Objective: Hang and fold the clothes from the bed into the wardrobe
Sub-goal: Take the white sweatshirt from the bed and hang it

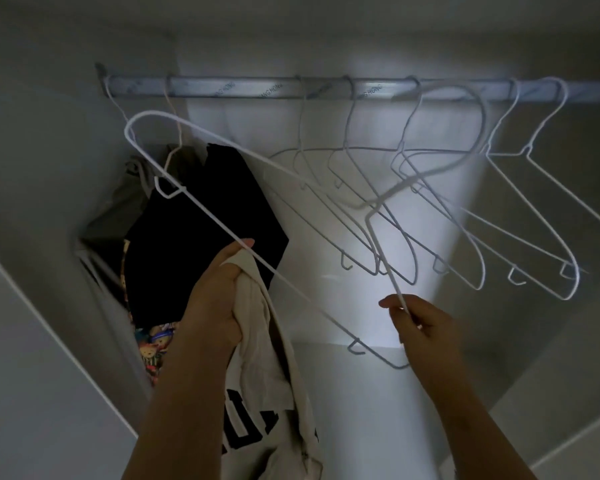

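Up under the rail (257, 87), btwn my two forearms, the cream shirt (257, 375) w/ black lettering hangs bunched from my left hand (215, 299). Fingers are curled tight round a fistful of cloth near its top, and the rest trails down along my arm. It's not on a hanger yet.

The white wire hanger (305, 298) is off the rail and in front of me, long axis slanting from upper left to lower right. Its bottom bar crosses just over my left fist, thumb tip touching the wire. My right hand (420, 323) pinches the sloping shoulder wire btwn thumb and forefinger, near the lower-right corner. The hook pokes up and to the right, too blurred to say where its tip sits vs. the rail.

What the next move turns on, I reckon: the shirt sits under the hanger's middle, on the left-hand side, and the free end is the far upper-left one. Left hand is nearer the cloth and right hand steers the wire, so prob. one end gets fed through the neck opening. Can't see which way the neck faces, it's too bunched.

Further out, spare hangers (529, 150) hang bare along the right of the rail. At the left hangs a black garment (194, 237), a grey one (118, 209) behind it and a colourful printed piece (153, 341) below. The gap btwn the black garment and the spares looks like the spot.
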Tool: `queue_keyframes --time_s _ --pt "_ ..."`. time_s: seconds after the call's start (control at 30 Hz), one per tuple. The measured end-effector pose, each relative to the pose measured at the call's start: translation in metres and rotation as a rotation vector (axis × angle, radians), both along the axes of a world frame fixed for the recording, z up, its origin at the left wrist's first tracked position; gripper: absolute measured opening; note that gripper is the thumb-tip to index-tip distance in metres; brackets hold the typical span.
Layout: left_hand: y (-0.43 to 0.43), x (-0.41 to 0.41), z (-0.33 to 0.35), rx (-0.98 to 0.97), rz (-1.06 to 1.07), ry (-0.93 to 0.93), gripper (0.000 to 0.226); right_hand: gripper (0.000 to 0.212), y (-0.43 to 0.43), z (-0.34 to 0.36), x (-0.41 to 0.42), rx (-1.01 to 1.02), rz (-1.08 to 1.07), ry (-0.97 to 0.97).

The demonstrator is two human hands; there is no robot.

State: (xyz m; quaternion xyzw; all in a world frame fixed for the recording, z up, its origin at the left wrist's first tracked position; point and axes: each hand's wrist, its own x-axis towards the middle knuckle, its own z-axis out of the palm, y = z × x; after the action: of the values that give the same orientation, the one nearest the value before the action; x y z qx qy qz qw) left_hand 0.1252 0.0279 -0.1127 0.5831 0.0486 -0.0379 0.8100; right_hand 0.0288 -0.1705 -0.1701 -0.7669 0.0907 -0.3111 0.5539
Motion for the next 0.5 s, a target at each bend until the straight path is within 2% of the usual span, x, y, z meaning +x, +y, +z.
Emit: queue_keyframes --time_s 0.1,0.27,0.4,0.5 --pt "-0.006 -0.012 -0.006 0.068 -0.011 -0.006 0.028 0.030 -0.002 0.002 -0.003 -0.008 0.146 0.112" --pt "-0.006 -0.028 -0.016 0.139 0.023 0.001 0.028 0.009 0.005 0.005 -0.009 0.238 0.420 -0.005" --pt "-0.001 -0.035 -0.019 0.196 0.103 0.026 0.026 0.030 -0.002 -0.002 -0.011 0.476 0.393 -0.042" --pt "0.009 -0.035 -0.019 0.241 0.196 0.071 0.027 0.035 -0.008 -0.005 -0.014 0.491 0.352 -0.003"
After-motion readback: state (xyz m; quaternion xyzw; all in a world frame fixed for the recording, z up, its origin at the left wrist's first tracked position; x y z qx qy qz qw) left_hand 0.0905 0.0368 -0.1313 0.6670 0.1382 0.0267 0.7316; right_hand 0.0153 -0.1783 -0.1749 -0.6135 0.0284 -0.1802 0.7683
